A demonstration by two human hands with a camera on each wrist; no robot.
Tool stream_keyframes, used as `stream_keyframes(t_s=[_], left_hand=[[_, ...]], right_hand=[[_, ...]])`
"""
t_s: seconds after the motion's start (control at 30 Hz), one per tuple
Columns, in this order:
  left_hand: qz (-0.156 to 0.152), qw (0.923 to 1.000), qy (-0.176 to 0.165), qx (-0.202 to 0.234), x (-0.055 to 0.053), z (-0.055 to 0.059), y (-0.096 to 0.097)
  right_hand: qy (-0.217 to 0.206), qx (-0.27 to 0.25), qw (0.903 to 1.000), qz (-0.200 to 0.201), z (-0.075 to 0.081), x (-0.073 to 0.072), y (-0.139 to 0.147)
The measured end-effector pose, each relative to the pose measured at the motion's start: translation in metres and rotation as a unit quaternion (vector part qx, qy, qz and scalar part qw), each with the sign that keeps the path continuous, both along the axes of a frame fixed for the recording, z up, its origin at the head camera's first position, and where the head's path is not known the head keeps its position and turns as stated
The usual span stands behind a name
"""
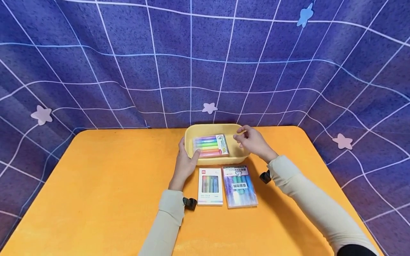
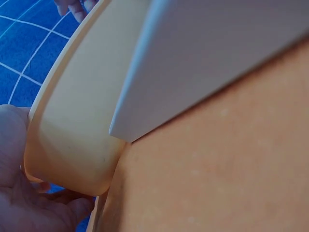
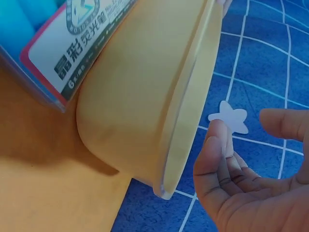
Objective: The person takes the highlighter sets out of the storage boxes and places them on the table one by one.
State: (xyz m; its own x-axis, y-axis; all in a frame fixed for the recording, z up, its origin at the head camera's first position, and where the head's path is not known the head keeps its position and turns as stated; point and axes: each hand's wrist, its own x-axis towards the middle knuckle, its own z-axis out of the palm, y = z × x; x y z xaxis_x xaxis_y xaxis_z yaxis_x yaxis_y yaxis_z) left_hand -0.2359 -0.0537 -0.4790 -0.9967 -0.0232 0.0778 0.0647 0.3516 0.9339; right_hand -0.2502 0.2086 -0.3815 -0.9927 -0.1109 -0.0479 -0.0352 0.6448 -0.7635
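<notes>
A pale yellow plastic basin stands near the far edge of the table. Inside it lies a clear pack of rainbow-coloured highlighters. My left hand grips the basin's left end, thumb over the rim and fingers on the outer wall. In the left wrist view that hand curls round the basin's end. Over the basin's right rim hovers my right hand, its fingers loosely bent and nothing between them. The right wrist view shows a gap between this thumb and the fingers.
In front of the basin lies a white box of coloured pens. To its right is a purple-blue pen pack, close to the basin wall. An orange table holds everything, with a blue gridded curtain behind.
</notes>
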Motion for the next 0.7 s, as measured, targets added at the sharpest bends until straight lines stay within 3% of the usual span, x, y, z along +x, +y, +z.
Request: stream_keyframes(t_s=[0.5,0.7], left_hand=[[0.005,1.0,0.006,0.002,0.0,-0.001,-0.005],[-0.001,1.0,0.001,0.007,0.0,-0.003,-0.002]], right_hand=[[-0.036,0.079,0.9962,0.006,-0.01,-0.026,-0.012],[-0.036,0.116,0.9922,0.028,-0.014,-0.034,-0.015]])
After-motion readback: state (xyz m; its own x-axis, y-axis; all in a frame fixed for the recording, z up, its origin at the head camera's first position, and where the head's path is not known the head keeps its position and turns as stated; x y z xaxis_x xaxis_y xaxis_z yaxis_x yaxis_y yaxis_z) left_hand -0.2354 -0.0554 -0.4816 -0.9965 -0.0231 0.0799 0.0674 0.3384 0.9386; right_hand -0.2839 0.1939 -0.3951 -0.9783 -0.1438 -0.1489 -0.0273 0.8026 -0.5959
